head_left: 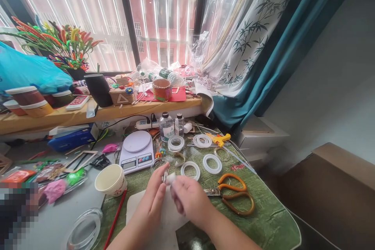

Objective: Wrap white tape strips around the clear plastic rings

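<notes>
My left hand (154, 195) is closed around a small clear, shiny piece (165, 175), seen edge-on and mostly hidden by the fingers. My right hand (189, 195) pinches a small white piece (170, 178) against that clear piece; its material is too small to tell. Below both hands lies a white sheet (137, 205). Just beyond them are a white ring mould (190, 170) and a clear ring (158, 165). Large scissors (238, 199) with orange-brown handles rest to the right of my right hand.
A kitchen scale (136, 152) stands behind the hands, with a paper cup (110, 180) at left and a red stick (115, 218) beside it. Two bottles (166, 128), more ring moulds (212, 163) and a yellow glue gun (219, 139) sit further back. Clear rings (68, 238) lie front left.
</notes>
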Demonstrator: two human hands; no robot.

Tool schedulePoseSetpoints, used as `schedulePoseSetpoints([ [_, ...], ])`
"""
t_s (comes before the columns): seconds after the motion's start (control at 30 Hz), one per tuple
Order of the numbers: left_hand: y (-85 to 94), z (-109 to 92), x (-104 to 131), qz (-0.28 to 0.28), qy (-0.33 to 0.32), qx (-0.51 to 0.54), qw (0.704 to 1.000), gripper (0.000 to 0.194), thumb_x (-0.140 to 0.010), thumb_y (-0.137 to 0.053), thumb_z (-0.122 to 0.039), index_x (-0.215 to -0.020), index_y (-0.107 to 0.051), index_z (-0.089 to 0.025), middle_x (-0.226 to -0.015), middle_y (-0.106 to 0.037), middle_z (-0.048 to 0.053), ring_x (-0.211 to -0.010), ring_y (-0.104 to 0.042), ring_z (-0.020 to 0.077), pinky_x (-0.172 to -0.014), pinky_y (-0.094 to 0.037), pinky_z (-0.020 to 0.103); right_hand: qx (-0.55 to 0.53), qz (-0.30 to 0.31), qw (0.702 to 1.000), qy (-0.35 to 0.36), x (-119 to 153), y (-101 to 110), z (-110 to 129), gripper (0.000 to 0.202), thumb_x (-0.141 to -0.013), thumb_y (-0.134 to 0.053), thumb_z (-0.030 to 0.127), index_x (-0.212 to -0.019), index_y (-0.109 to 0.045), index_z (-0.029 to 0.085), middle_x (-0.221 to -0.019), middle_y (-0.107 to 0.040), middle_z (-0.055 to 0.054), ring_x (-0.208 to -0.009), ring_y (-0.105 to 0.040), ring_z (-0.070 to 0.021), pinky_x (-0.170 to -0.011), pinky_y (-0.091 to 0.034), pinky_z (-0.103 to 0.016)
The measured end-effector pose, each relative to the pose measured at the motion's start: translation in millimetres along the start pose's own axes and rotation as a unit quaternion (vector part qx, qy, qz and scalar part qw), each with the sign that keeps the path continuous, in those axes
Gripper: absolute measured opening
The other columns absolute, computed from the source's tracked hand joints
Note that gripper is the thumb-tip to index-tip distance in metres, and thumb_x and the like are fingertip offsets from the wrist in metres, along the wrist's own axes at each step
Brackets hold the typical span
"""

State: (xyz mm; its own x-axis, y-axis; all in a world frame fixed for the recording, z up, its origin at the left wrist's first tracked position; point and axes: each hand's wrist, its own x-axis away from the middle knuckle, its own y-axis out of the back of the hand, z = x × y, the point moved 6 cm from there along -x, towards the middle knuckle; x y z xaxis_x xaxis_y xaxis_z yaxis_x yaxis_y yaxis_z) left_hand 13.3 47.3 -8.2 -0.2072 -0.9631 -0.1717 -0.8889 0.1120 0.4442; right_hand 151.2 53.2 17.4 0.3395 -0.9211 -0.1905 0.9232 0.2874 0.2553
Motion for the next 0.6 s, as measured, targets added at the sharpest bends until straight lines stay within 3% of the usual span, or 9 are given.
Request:
schedulePoseSetpoints([
  [0.07,-1.0,-2,0,0.007,-0.006,0.001,1.0,0.052,-0.106,-0.035,-0.048,-0.155,-0.042,-0.033,-0.164,-0.041,0.006,-0.154,-0.031,0.0303,-0.125,-0.026,0.054,0.031,-0.009,0.999,0.0,1,3,0,0.034,-0.104,-0.034,0.033,-0.073,-0.045,0.023,-0.064,-0.046,0.002,-0.058,-0.042,-0.0156,-0.059,-0.033,-0.029],
  [0.17,-0.2,-1,0,0.002,-0.004,0.025,1.0,0.053,-0.106,-0.036,-0.049,-0.156,-0.042,-0.031,-0.164,-0.041,0.007,-0.153,-0.032,0.0313,-0.125,-0.026,0.054,0.134,0.055,0.984,0.102,3,-5,8,0.022,-0.098,-0.043,0.024,-0.077,-0.048,0.022,-0.077,-0.054,-0.002,-0.069,-0.048,-0.0181,-0.064,-0.035,-0.03],
  [0.3,-0.5,3,-1,-0.003,0.02,0.068,0.997,0.056,-0.103,-0.041,-0.055,-0.154,-0.044,-0.031,-0.165,-0.04,0.006,-0.154,-0.029,0.032,-0.126,-0.022,0.055,0.176,0.003,0.983,0.056,-1,2,0,0.026,-0.099,-0.035,0.018,-0.08,-0.052,0.021,-0.074,-0.054,-0.003,-0.067,-0.05,-0.0188,-0.062,-0.037,-0.029],
  [0.43,1.5,8,-4,-0.043,0.082,0.181,0.979,0.059,-0.098,-0.051,-0.06,-0.149,-0.052,-0.03,-0.159,-0.049,0.006,-0.15,-0.036,0.0326,-0.125,-0.025,0.049,0.252,0.114,0.947,0.167,-1,-9,7,0.013,-0.09,-0.048,0.017,-0.089,-0.061,0.019,-0.085,-0.06,-0.007,-0.074,-0.051,-0.0209,-0.068,-0.041,-0.033],
  [0.5,4.3,12,-7,-0.083,0.126,0.283,0.947,0.059,-0.096,-0.053,-0.062,-0.145,-0.056,-0.028,-0.151,-0.057,0.01,-0.14,-0.049,0.0336,-0.115,-0.039,0.046,0.2,0.053,0.973,0.106,-8,6,3,0.02,-0.095,-0.045,0.022,-0.087,-0.062,0.018,-0.082,-0.058,-0.006,-0.073,-0.052,-0.0198,-0.068,-0.042,-0.032],
  [0.57,5.1,14,-11,-0.105,0.163,0.394,0.898,0.059,-0.096,-0.053,-0.062,-0.142,-0.058,-0.025,-0.14,-0.065,0.013,-0.124,-0.062,0.0331,-0.096,-0.052,0.041,0.048,-0.043,0.997,-0.034,-13,23,-12,0.029,-0.1,-0.042,0.035,-0.09,-0.063,0.018,-0.079,-0.056,-0.003,-0.066,-0.051,-0.0168,-0.06,-0.042,-0.03],
  [0.6,4.6,15,-14,-0.105,0.176,0.441,0.874,0.058,-0.096,-0.054,-0.06,-0.14,-0.059,-0.023,-0.135,-0.068,0.014,-0.117,-0.066,0.0326,-0.088,-0.054,0.039,-0.048,-0.07,0.991,-0.106,-12,26,-21,0.032,-0.099,-0.043,0.042,-0.094,-0.064,0.018,-0.078,-0.055,-0.002,-0.061,-0.05,-0.0149,-0.055,-0.04,-0.028],
])
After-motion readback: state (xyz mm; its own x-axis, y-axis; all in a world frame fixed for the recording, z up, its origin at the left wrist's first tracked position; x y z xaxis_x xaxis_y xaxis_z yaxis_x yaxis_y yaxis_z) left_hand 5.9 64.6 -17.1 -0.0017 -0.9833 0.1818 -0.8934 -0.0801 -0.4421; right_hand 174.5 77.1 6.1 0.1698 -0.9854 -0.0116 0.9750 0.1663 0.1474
